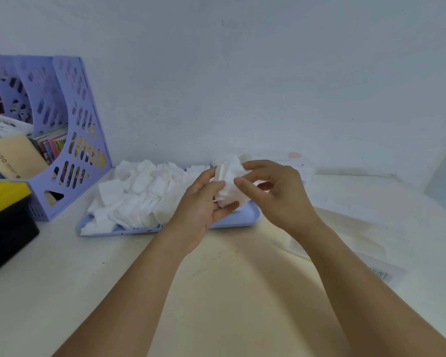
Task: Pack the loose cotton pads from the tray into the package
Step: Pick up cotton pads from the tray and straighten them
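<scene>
We are squaring a small stack of cotton pads (229, 182) held above the right end of the tray (238, 219); the left hand (204, 206) is cradling it from below at 7 o'clock, fingers curled round its edge; the right hand (273, 188) is pinching its right side at 3 o'clock between thumb and fingertips. We are judging that the edges should be aligned before any transfer; light pressure only, since the pads look soft and likely to splay. The loose heap (139, 194) is covering the tray from 9 o'clock; the clear package (345, 202) is lying on the table (216, 292) at 3 o'clock, its opening not discernible; a purple file rack (72, 140) is standing at 10 o'clock.
</scene>
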### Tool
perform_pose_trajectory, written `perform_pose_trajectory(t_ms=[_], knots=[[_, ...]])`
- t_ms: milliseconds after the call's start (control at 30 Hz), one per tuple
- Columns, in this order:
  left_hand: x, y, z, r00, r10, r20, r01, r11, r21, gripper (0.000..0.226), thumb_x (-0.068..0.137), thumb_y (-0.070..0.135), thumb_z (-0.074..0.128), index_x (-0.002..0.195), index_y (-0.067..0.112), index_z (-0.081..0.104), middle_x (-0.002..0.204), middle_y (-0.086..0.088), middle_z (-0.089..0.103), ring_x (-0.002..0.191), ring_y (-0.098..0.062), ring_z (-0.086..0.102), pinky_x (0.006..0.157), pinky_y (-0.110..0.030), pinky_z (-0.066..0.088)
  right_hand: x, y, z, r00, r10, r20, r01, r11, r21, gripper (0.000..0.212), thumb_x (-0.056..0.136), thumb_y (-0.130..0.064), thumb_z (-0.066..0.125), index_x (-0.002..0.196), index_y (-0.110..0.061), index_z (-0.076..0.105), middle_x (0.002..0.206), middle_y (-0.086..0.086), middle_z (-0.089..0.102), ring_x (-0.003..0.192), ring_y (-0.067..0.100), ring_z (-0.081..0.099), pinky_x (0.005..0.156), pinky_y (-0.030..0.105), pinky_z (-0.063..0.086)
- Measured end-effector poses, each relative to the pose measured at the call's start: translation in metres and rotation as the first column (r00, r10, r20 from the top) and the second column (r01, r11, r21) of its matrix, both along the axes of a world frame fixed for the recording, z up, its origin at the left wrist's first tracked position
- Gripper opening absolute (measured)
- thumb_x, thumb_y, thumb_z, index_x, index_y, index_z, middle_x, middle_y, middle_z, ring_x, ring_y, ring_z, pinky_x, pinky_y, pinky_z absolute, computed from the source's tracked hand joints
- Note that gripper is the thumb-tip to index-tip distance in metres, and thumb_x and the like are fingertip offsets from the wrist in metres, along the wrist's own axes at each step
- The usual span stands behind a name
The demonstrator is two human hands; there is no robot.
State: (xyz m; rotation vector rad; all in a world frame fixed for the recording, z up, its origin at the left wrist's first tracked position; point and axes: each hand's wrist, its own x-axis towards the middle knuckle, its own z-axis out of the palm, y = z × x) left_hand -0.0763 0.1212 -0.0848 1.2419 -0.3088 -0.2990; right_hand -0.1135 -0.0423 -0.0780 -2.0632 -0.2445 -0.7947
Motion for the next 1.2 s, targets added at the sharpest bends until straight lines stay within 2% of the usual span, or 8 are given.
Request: perform_pose_trajectory(t_ms=[100,200,367,433,733,967,1133,1200], knots=[[0.000,-0.001,0.000,1.000,-0.005,-0.019,0.005,1.000,0.008,0.033,0.103,0.009,0.049,0.130,0.020,0.063,0.121,-0.008,0.073,0.109,-0.024,0.072,0.091,-0.039,0.060,0.005,-0.005,0.000,0.999,0.008,-0.049,-0.003,0.995,0.103,0.021,0.080,-0.008,0.081,0.098,-0.016,0.073,0.102,-0.009,0.070,0.083,0.008,0.066,0.072,0.025,0.056],[0.000,-0.002,-0.002,0.999,-0.006,-0.044,0.007,1.000,0.027,0.033,0.103,0.008,0.048,0.130,0.018,0.064,0.123,-0.011,0.071,0.109,-0.027,0.072,0.092,-0.041,0.059,0.005,-0.009,0.002,0.995,0.051,-0.080,-0.043,0.993,0.108,0.044,0.078,-0.003,0.081,0.116,-0.022,0.069,0.105,-0.005,0.066,0.092,0.010,0.063,0.076,0.025,0.057],[0.001,-0.002,-0.001,0.999,0.022,-0.039,-0.019,0.997,0.069,0.036,0.101,0.007,0.043,0.126,0.018,0.067,0.120,-0.011,0.073,0.108,-0.027,0.072,0.093,-0.044,0.059,0.005,-0.011,-0.001,0.963,0.149,-0.225,-0.134,0.988,0.081,0.050,0.089,-0.012,0.075,0.135,-0.023,0.059,0.127,-0.007,0.060,0.113,0.005,0.058,0.089,0.022,0.055],[0.001,-0.001,0.000,0.998,0.042,-0.040,-0.039,0.996,0.086,0.037,0.100,0.006,0.043,0.124,0.018,0.068,0.118,-0.012,0.073,0.107,-0.027,0.072,0.089,-0.043,0.061,0.007,-0.012,-0.002,0.949,0.165,-0.269,-0.144,0.985,0.096,0.041,0.088,-0.015,0.076,0.127,-0.019,0.065,0.120,-0.007,0.067,0.107,0.008,0.064,0.090,0.024,0.054],[-0.002,-0.002,-0.001,0.986,0.068,-0.151,-0.062,0.997,0.046,0.030,0.101,0.011,0.048,0.123,0.011,0.069,0.112,-0.011,0.073,0.089,-0.020,0.074,0.082,-0.038,0.063,0.006,-0.007,-0.006,0.998,0.069,-0.014,-0.068,0.997,0.048,0.018,0.080,-0.004,0.080,0.092,-0.013,0.072,0.102,-0.005,0.070,0.097,0.012,0.066,0.080,0.035,0.057],[-0.003,-0.006,-0.002,0.993,0.116,-0.034,-0.110,0.982,0.152,0.033,0.102,0.010,0.045,0.118,0.024,0.070,0.122,-0.004,0.071,0.110,-0.022,0.070,0.082,-0.038,0.062,-0.008,-0.020,0.022,0.874,0.470,-0.126,-0.397,0.839,0.373,0.020,0.087,0.009,0.068,0.103,-0.004,0.065,0.088,0.009,0.074,0.081,0.019,0.069,0.073,0.028,0.056],[-0.012,-0.008,0.000,0.999,-0.004,0.053,-0.007,0.978,0.211,0.041,0.101,0.005,0.040,0.118,0.026,0.071,0.114,-0.006,0.075,0.104,-0.022,0.072,0.075,-0.032,0.061,-0.005,-0.017,0.016,0.905,0.310,-0.290,-0.267,0.947,0.179,0.040,0.078,0.000,0.082,0.111,-0.015,0.065,0.080,0.010,0.076,0.068,0.018,0.069,0.065,0.026,0.053],[-0.012,-0.008,0.000,0.995,-0.039,0.095,0.013,0.967,0.254,0.046,0.099,-0.001,0.038,0.119,0.025,0.069,0.113,-0.007,0.074,0.099,-0.019,0.073,0.074,-0.030,0.061,-0.004,-0.019,0.016,0.909,0.275,-0.312,-0.245,0.960,0.134,0.042,0.077,-0.002,0.084,0.111,-0.019,0.065,0.076,0.009,0.075,0.069,0.029,0.068,0.067,0.035,0.053]])
